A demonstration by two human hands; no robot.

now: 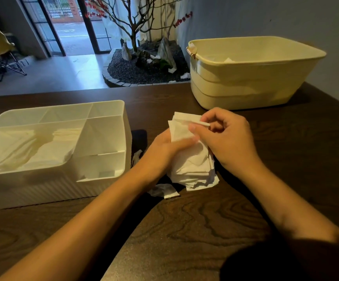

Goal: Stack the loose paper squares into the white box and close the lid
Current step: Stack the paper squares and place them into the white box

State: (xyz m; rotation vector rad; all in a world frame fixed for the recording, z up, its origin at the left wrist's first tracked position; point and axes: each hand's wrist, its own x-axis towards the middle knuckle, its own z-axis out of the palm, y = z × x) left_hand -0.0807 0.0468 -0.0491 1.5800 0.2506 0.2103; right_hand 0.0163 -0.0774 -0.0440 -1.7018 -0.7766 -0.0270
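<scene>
A bundle of white paper squares (193, 163) is held just above the dark wooden table (195, 220) at the centre. My left hand (164, 147) grips the bundle from the left, thumb across its front. My right hand (225, 136) pinches the top sheets at their upper edge. The white box (112, 179) stands at the left with its top open, several compartments showing, and white paper lying in its large left compartment. One loose paper square (164, 191) lies on the table below the bundle. No lid can be made out.
A large cream plastic tub (245, 86) stands at the back right of the table, a bit of white paper inside. A small paper scrap (136, 156) lies beside the box's right wall. Beyond the table's far edge are a floor, a potted tree bed and a chair.
</scene>
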